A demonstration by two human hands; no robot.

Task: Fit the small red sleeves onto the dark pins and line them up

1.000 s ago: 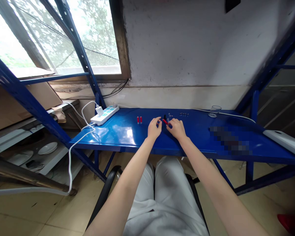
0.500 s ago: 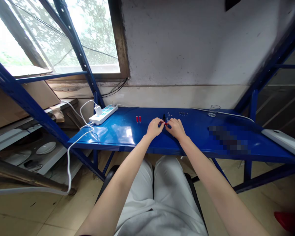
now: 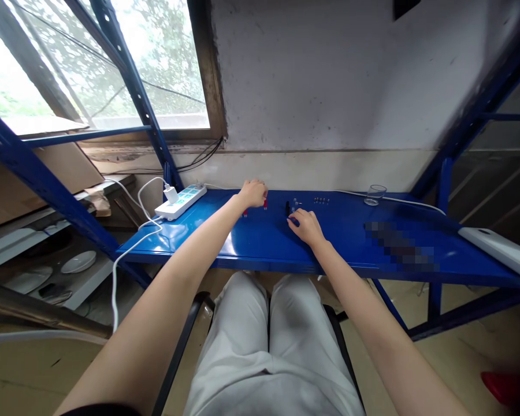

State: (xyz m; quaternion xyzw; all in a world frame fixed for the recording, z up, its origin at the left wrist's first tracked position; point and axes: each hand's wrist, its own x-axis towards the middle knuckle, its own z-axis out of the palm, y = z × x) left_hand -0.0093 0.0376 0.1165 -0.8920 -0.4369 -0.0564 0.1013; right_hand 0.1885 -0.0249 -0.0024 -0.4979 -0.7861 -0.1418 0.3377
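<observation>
My left hand (image 3: 253, 192) is raised over the back left of the blue shelf (image 3: 225, 237), fingers curled round a small red piece (image 3: 265, 203) that shows just below them. Another small red piece (image 3: 244, 214) stands on the shelf under that hand. My right hand (image 3: 302, 224) rests on the shelf near the middle, fingers bent over small parts I cannot make out. A small black piece (image 3: 288, 207) and tiny clear parts (image 3: 295, 203) sit just beyond its fingertips.
A white power strip (image 3: 181, 200) with a plugged charger and white cable lies at the shelf's left end. A row of tiny dark parts (image 3: 321, 200) and a glass (image 3: 374, 195) stand at the back right. A white device (image 3: 498, 251) lies far right. Blue rack posts flank the shelf.
My left hand has left the right hand and moved up and left toward the red pieces, carrying a red piece. My right hand stays near the middle of the shelf.
</observation>
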